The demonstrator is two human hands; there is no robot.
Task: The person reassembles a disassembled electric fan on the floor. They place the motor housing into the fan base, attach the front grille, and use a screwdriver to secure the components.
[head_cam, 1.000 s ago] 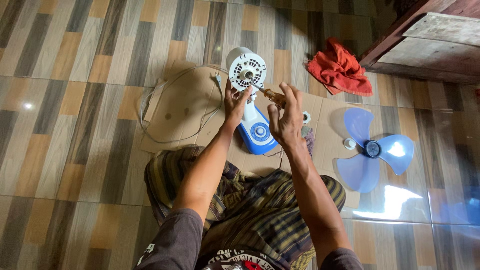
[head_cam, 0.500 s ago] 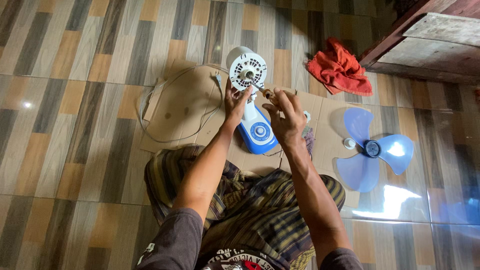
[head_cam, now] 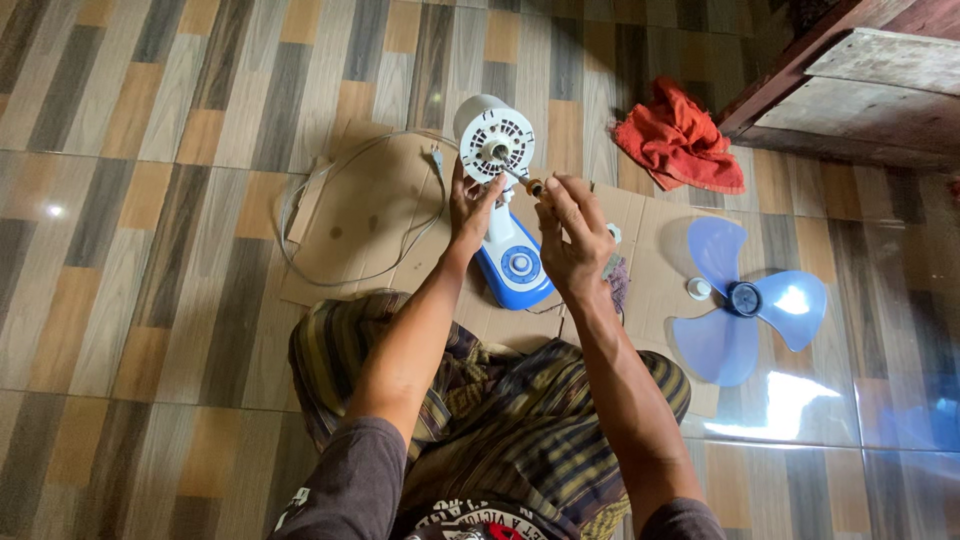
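Person sits on a tiled floor (head_cam: pixel 150 300), work laid on flat cardboard (head_cam: pixel 370 215). Left hand (head_cam: pixel 470 205) wraps its fingers around the neck of the fan (head_cam: pixel 497 180), just under the white motor head, apparently to steady it and keep the vented face turned up. Fan base rests near the cardboard's middle, close to the knees. Right hand (head_cam: pixel 572 235) has fingers pinched shut on the screwdriver (head_cam: pixel 528 184), amber handle; the tip meets the motor face beside the shaft. Blue blade (head_cam: pixel 745 300) lies at the cardboard's right edge, well apart. Cord (head_cam: pixel 345 190) loops at the left edge. Red rag (head_cam: pixel 680 135) on the floor beyond.
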